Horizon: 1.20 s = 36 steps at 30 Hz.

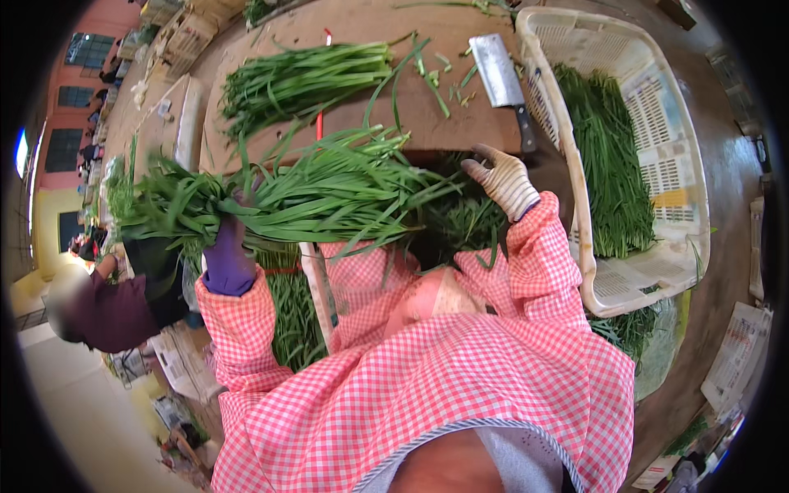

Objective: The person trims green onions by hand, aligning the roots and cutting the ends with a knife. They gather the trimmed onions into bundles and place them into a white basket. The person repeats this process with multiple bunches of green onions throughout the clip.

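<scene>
My left hand, in a purple glove, is closed around a large bunch of flat green leaves, probably garlic chives, held over the near edge of the wooden table. The leaves cover its fingers. My right hand, in a striped knit glove, is off the bunch's right end with thumb and fingers apart and nothing between them. Farther back on the table lies another green bunch across a red strip. A cleaver with a black handle rests at the table's right, its handle pointing towards me, beside trimmed scraps.
A white perforated plastic crate holding green bunches stands to the right. More greens fill a crate at my lower left. Loose leaves lie below the table edge. A co-worker in a dark top is at the left.
</scene>
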Each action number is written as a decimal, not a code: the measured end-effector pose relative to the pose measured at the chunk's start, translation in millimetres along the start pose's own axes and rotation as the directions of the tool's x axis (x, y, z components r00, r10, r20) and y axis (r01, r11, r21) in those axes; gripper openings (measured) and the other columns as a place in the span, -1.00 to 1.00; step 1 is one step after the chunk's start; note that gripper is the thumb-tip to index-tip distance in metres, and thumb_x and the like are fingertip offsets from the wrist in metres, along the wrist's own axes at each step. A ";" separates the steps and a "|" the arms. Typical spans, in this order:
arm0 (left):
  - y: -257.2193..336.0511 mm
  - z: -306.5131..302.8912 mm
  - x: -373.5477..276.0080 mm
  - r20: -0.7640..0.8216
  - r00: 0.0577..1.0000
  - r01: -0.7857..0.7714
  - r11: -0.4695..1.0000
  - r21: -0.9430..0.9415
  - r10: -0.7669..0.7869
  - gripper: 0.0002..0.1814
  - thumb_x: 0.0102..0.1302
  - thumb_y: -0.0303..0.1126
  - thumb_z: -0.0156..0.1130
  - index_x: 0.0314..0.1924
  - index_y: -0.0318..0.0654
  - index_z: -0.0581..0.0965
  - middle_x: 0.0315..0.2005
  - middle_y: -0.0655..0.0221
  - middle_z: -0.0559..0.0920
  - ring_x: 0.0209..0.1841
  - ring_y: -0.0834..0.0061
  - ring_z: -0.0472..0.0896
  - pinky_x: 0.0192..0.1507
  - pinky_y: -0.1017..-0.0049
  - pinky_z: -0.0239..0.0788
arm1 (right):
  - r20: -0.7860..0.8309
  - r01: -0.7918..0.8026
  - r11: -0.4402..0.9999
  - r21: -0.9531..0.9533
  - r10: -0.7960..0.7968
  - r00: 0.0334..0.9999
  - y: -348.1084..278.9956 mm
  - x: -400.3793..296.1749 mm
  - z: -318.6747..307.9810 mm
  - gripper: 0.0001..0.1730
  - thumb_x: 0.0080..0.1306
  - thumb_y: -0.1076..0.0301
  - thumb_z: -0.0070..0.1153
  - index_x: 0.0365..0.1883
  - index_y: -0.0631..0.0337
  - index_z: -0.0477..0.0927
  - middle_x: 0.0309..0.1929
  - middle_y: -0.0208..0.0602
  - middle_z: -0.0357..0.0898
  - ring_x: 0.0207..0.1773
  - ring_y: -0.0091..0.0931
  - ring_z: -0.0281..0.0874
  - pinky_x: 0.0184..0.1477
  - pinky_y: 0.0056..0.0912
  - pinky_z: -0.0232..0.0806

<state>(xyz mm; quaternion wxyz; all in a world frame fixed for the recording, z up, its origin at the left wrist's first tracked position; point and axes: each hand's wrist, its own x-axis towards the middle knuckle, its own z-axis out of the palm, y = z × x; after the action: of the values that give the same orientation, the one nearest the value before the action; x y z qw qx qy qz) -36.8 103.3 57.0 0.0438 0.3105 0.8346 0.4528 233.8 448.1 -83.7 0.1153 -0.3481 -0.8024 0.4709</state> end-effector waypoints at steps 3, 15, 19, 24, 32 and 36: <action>-16.5 -25.3 -54.2 0.065 0.985 0.171 0.886 -0.431 -0.158 -0.60 0.41 -0.28 0.07 0.15 -0.34 0.40 0.05 0.32 0.47 0.04 0.44 0.44 0.12 0.42 0.31 | 0.242 -0.162 0.980 0.118 0.130 0.961 10.2 -17.4 34.3 -0.23 0.17 -0.13 0.18 0.16 0.31 0.44 0.07 0.03 0.52 0.13 -0.22 0.50 0.16 -0.33 0.30; -14.4 -43.7 -138.9 0.412 0.852 0.505 0.304 -0.808 -0.322 -0.55 0.44 -0.32 -0.04 0.26 -0.36 0.26 -0.20 0.40 0.53 -0.19 0.56 0.45 -0.18 0.56 0.33 | 0.441 0.092 0.993 0.073 -0.115 0.890 -79.9 2.4 112.5 -0.27 0.12 -0.12 0.19 0.15 0.12 0.37 -0.11 0.05 0.59 -0.07 -0.10 0.55 -0.03 -0.19 0.39; -18.6 -52.9 -163.6 0.363 0.864 0.345 -0.116 -0.932 -0.348 -0.49 0.43 -0.27 0.00 0.26 -0.39 0.20 -0.28 0.43 0.50 -0.30 0.60 0.41 -0.26 0.58 0.28 | 0.606 0.077 0.970 -0.232 0.082 0.792 -72.2 2.2 112.5 -0.58 0.35 0.06 -0.11 0.00 0.14 0.53 -0.32 -0.10 0.63 -0.33 -0.17 0.59 -0.26 -0.23 0.46; -56.3 -85.6 -200.0 0.032 0.990 0.106 0.884 0.456 -0.135 -0.64 0.42 -0.37 0.05 0.17 -0.29 0.37 0.05 0.28 0.45 0.00 0.52 0.43 0.04 0.55 0.32 | 0.745 0.649 0.468 -0.600 0.031 0.666 63.4 2.2 129.4 -0.71 0.27 0.42 -0.11 -0.21 0.10 0.67 -0.23 -0.14 0.62 -0.15 -0.28 0.60 -0.14 -0.24 0.45; -34.1 -62.0 -173.7 0.108 0.988 -0.153 0.840 0.521 0.113 -0.68 0.30 -0.56 0.14 0.06 -0.40 0.45 -0.06 0.27 0.56 -0.11 0.35 0.55 0.01 0.37 0.39 | 0.504 0.058 0.998 0.025 -0.063 0.861 -41.0 35.4 101.2 -0.25 0.12 0.01 0.17 0.22 0.24 0.36 -0.14 0.04 0.61 -0.08 -0.22 0.60 -0.01 -0.26 0.41; -48.5 -62.7 -175.8 -0.052 0.932 0.338 0.912 -0.234 -0.359 -0.68 0.30 -0.56 0.14 0.06 -0.39 0.45 -0.05 0.26 0.56 -0.11 0.35 0.55 0.01 0.36 0.39 | 0.601 0.118 0.970 0.210 -0.224 0.767 -72.0 38.9 124.3 -0.09 0.04 0.00 0.27 0.29 0.28 0.27 -0.07 0.05 0.59 -0.01 -0.24 0.58 0.05 -0.32 0.39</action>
<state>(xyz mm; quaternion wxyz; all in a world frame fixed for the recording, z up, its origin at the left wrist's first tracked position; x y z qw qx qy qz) 59.0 -59.8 19.1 0.1191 0.1282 0.8221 0.5418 109.1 367.5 -94.9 -0.0848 -0.0888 -0.7833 0.6094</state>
